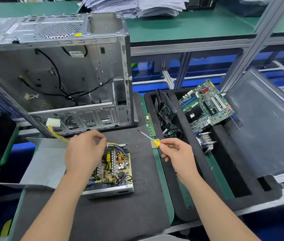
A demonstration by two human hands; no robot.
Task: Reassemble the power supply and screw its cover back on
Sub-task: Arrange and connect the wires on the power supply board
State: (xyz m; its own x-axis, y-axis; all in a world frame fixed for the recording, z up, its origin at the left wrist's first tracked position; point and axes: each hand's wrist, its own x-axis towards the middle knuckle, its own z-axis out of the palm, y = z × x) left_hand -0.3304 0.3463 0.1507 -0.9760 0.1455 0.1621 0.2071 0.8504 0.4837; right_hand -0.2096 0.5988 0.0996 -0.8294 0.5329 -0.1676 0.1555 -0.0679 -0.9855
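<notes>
The open power supply (115,169) lies on the black mat with its circuit board bare. Its grey metal cover (45,164) lies beside it on the left. Yellow wires (56,134) with a white connector (53,122) run from the unit toward the far left. My left hand (83,153) hovers over the unit's far left corner, thumb and fingertips brought together near the wire bundle; whether they pinch anything is hidden. My right hand (176,152) grips a yellow-handled screwdriver (148,137), its tip pointing up and left above the mat.
An empty computer case (59,75) stands behind the mat. A black foam tray (198,153) on the right holds a motherboard (207,105), a heatsink (205,140) and cables. A RAM stick (149,125) and a small chip (155,144) lie at the mat's right edge.
</notes>
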